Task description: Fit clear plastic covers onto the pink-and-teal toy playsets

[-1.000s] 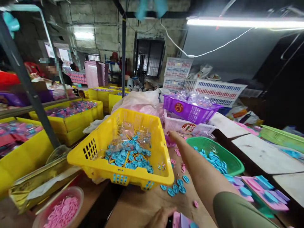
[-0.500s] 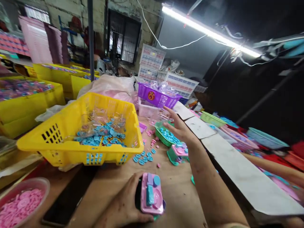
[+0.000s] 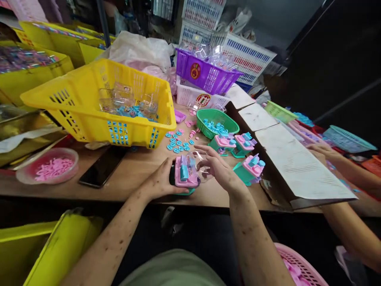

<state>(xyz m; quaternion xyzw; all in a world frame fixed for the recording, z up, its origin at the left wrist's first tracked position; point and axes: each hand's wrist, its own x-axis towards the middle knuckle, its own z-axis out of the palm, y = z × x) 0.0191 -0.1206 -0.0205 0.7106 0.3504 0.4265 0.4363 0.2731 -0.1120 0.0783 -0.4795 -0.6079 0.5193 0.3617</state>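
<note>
My left hand (image 3: 160, 177) is closed round a small toy (image 3: 186, 174) with a pink top, blue and purple blocks and a green base, near the table's front edge. In the fingers of my right hand (image 3: 217, 167) is a clear plastic cover (image 3: 202, 161), tilted against the toy's right side. Several similar toys stand to the right, among them one toy (image 3: 250, 170) just beyond my right wrist. Behind them sits a green basket (image 3: 218, 116) of small blue parts. Loose blue discs (image 3: 177, 142) and pink bits lie on the table ahead of my hands.
A big yellow basket (image 3: 133, 126) holds clear covers and blue parts. Left are a black phone (image 3: 102, 169) and a tub (image 3: 22, 171) of pink pieces. A purple basket (image 3: 208, 77) of clear covers stands at the back. Cardboard (image 3: 297, 159) borders the right; a co-worker's arm (image 3: 342, 169) reaches beyond it.
My right hand has come back from the far baskets to the toy, bringing a clear cover. The left hand still holds the toy. The view has tilted down.
</note>
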